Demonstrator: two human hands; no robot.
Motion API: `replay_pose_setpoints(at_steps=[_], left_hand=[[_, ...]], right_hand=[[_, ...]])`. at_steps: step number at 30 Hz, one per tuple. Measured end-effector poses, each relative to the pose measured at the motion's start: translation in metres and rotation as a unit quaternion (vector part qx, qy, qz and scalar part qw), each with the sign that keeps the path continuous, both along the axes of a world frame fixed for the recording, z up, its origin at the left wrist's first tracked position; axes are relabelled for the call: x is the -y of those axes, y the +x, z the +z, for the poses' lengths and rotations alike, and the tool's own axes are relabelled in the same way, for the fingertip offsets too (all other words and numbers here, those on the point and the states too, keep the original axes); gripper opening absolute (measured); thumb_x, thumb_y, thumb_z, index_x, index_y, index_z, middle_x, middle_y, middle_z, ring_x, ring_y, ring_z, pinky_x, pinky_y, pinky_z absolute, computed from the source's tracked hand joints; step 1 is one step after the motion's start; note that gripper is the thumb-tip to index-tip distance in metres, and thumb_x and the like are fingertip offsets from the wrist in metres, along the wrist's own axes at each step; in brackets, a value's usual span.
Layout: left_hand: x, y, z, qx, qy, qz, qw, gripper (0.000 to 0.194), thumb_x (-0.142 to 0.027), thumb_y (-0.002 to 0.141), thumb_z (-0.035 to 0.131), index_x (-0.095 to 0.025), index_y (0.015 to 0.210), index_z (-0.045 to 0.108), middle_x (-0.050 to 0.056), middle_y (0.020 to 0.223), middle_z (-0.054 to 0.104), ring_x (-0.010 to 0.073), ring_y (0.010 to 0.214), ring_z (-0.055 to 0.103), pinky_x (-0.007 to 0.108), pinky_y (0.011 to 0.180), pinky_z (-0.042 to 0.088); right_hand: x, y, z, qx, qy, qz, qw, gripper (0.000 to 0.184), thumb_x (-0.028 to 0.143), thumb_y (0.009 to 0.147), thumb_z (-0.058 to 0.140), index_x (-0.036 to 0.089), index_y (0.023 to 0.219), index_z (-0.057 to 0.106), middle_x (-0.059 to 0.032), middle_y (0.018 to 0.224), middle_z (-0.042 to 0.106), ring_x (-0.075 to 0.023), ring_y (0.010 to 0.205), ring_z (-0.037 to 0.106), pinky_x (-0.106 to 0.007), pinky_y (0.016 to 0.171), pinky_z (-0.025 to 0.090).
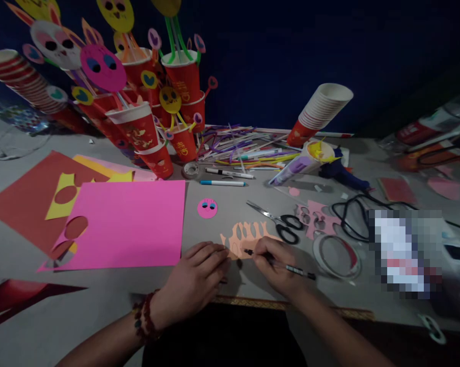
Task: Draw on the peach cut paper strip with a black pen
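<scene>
My right hand grips a slim black marker pen, its tip down on a peach-orange paper sheet with cut-out gaps along the far edge. A small outline shows on the sheet near the tip. Flat over the paper's left end lies my left hand, fingers stretched toward the pen. A small dark thing shows by its thumb; I cannot make out what it is. Just beyond the sheet are open scissors with black handles. A pink paper disc with a drawn face lies farther left.
Left are a pink sheet and a brown sheet. Red paper cups with paper-faced figures stand behind, beside pipe cleaners and markers. Right are a tape roll, pink scraps, stacked cups and a blue glue gun.
</scene>
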State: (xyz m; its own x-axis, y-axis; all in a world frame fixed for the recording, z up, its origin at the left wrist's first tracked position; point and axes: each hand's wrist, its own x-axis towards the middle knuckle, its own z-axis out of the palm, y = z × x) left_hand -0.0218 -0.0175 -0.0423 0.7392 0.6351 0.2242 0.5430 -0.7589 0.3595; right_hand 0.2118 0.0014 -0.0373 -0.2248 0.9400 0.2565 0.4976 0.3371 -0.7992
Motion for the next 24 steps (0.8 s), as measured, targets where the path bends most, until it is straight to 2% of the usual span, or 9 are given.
replay_pose_setpoints(at_steps=[13, 24], left_hand=[[-0.0014, 0.0006, 0.0033, -0.004, -0.004, -0.003, 1.000, 0.034, -0.018, 0.094, 0.051, -0.012, 0.126, 0.058, 0.007, 0.132, 0.060, 0.0242, 0.125, 0.050, 0.042, 0.112, 0.041], [-0.0007, 0.0002, 0.0006, -0.005, 0.001, 0.002, 1.000, 0.033, -0.017, 0.094, 0.050, -0.014, 0.126, 0.058, 0.006, 0.132, 0.061, 0.0240, 0.125, 0.052, 0.043, 0.111, 0.043]], right_hand=[[0.0005, 0.0042, -0.0060, -0.011, -0.010, 0.020, 1.000, 0.021, 0.010, 0.077, 0.048, 0.022, 0.060, 0.043, 0.0054, 0.053, 0.047, -0.0100, 0.050, 0.045, -0.023, 0.053, 0.033], [0.0017, 0.0063, -0.0035, -0.017, -0.021, 0.016, 1.000, 0.022, 0.010, 0.076, 0.047, 0.022, 0.059, 0.040, 0.0058, 0.053, 0.042, -0.0097, 0.050, 0.042, -0.023, 0.051, 0.031]])
